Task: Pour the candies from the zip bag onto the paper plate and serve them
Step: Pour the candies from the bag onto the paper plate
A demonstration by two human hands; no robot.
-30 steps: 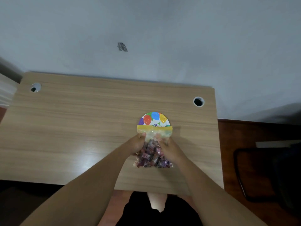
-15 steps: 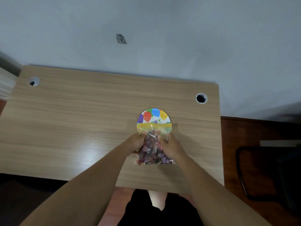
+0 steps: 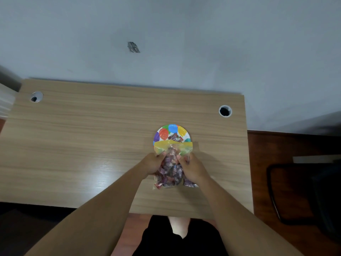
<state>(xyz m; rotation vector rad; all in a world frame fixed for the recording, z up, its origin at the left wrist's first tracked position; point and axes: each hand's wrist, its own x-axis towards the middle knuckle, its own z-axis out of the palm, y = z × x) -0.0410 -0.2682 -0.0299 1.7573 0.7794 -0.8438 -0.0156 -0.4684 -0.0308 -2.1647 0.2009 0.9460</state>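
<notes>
A clear zip bag [image 3: 173,150] with a yellow top band lies on the wooden table, its mouth over the near half of a paper plate [image 3: 172,128] printed with coloured balloons. Wrapped candies [image 3: 170,172], purple and red, fill the bag. A few candies [image 3: 175,138] lie on the plate just beyond the yellow band. My left hand [image 3: 152,163] grips the bag's left side and my right hand [image 3: 192,168] grips its right side, both around the middle of the bag.
The table [image 3: 83,145] has a cable hole at the back left [image 3: 36,97] and one at the back right [image 3: 225,111]. A wall stands right behind it. A dark chair [image 3: 304,193] sits on the floor to the right.
The bag has shifted slightly forward over the plate, and a few candies now lie on the plate past the bag's mouth. Both hands stay on the bag's sides.
</notes>
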